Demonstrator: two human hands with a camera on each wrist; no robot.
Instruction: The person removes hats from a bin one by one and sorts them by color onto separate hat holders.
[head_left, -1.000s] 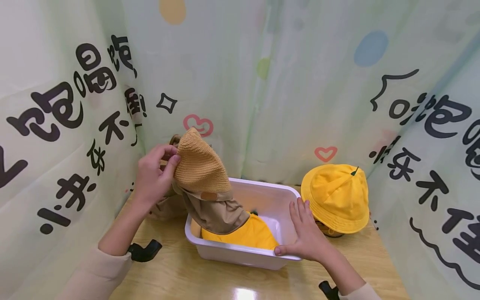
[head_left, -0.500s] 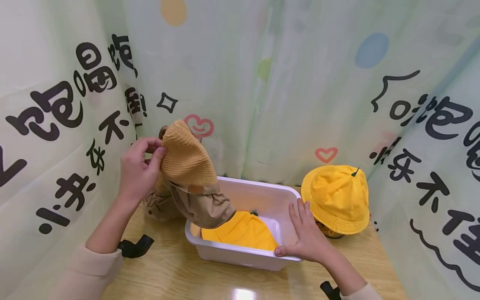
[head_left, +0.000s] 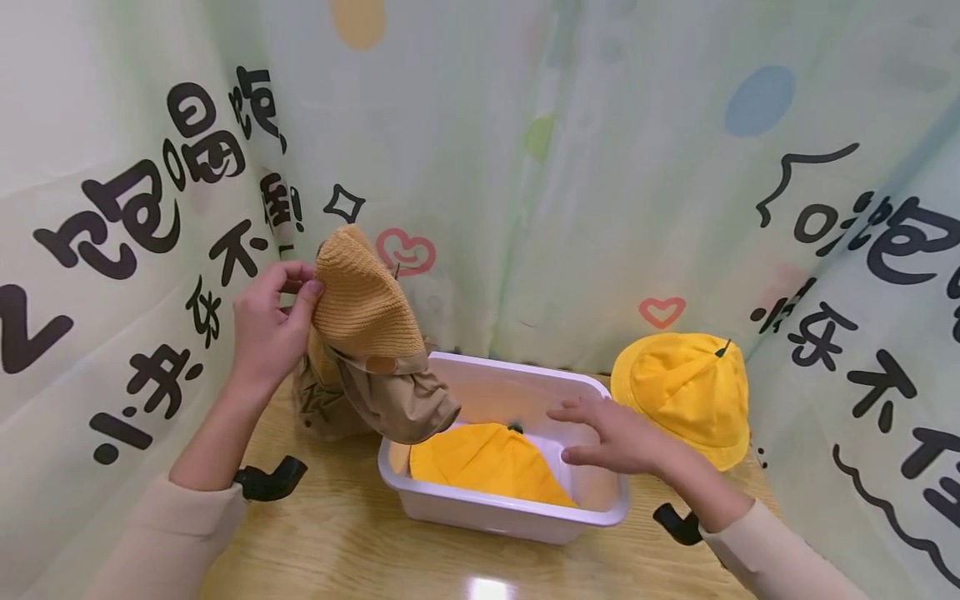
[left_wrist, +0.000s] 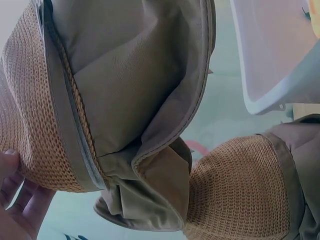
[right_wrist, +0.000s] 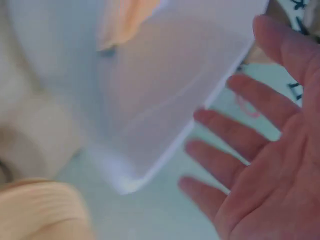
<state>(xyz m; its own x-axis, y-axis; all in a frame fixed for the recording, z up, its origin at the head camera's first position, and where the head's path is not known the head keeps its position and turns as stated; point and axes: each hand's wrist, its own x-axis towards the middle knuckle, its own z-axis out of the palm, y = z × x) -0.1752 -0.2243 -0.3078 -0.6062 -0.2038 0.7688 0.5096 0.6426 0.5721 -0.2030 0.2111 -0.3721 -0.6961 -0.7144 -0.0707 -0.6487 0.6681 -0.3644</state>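
Observation:
My left hand (head_left: pixel 272 325) pinches the tan knitted crown of a sun hat (head_left: pixel 367 300); its wide khaki brim hangs down over the left end of a white plastic bin (head_left: pixel 510 505). In the left wrist view, thumb and fingers grip the edge of the crown (left_wrist: pixel 30 110). A yellow cloth hat (head_left: pixel 480 462) with a dark green tip lies inside the bin. Over the bin's right end my right hand (head_left: pixel 618 433) is held with fingers spread, holding nothing; the right wrist view shows its palm (right_wrist: pixel 270 170) beside the bin's rim (right_wrist: pixel 165 155).
Behind the held hat, on the left, stands a second tan and khaki hat (head_left: pixel 322 400). Another yellow bucket hat (head_left: pixel 686 387) with a green stem sits on a stand right of the bin. Printed curtains (head_left: pixel 465 167) enclose the wooden table (head_left: pixel 360 542) at the back and sides.
My left hand has drawn the tan hat left and up, partly away from above the bin. My right hand has let go of the bin's right rim and lifted over it.

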